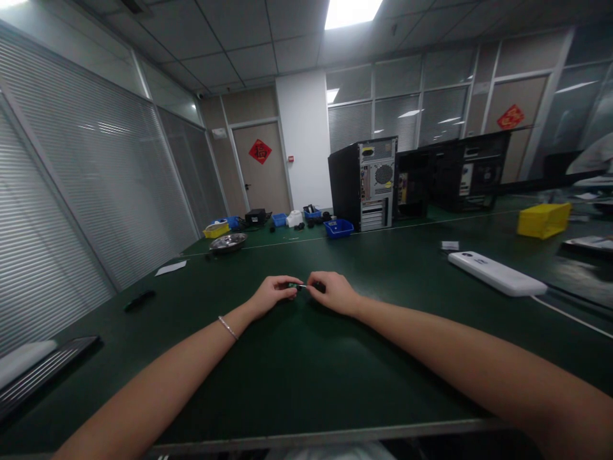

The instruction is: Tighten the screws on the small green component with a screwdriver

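Note:
Both hands meet above the middle of the green table [297, 370]. My left hand [274, 294], with a thin bracelet [228, 328] at its wrist, pinches a small green and black part [294, 287] between thumb and fingers. Just to the right, my right hand [334, 292] is closed around a dark handle [319, 287]. From it a thin metal shaft [302, 286] points left to the small part. Whether the tip touches the part cannot be made out. The fingers hide much of both things.
A white power strip [495, 273] and a yellow bin [544, 220] lie right. Computer cases [364, 185], a blue tray [338, 228] and a metal bowl [228, 243] stand behind. At left are a green-black tool [139, 300] and a keyboard [45, 370].

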Motion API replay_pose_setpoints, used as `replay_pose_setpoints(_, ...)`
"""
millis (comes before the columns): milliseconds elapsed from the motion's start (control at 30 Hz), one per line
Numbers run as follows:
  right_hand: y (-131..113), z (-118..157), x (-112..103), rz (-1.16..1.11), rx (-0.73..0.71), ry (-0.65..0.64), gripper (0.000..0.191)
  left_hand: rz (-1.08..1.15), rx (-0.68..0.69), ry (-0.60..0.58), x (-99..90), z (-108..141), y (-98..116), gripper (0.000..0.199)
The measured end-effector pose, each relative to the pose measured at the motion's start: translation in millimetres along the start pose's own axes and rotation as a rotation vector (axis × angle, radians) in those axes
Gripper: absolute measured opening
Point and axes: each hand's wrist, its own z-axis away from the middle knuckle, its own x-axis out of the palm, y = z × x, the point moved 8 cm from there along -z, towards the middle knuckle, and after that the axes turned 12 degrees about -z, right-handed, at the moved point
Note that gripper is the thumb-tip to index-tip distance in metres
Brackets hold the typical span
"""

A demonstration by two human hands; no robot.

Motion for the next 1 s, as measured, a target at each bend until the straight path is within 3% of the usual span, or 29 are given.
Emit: replay_pose_setpoints(1000,-6.3,0.2,-1.0,0.011,0.009,-0.002,0.015,0.070,-0.025,-0.008,-1.0,0.3,-3.6,0.036)
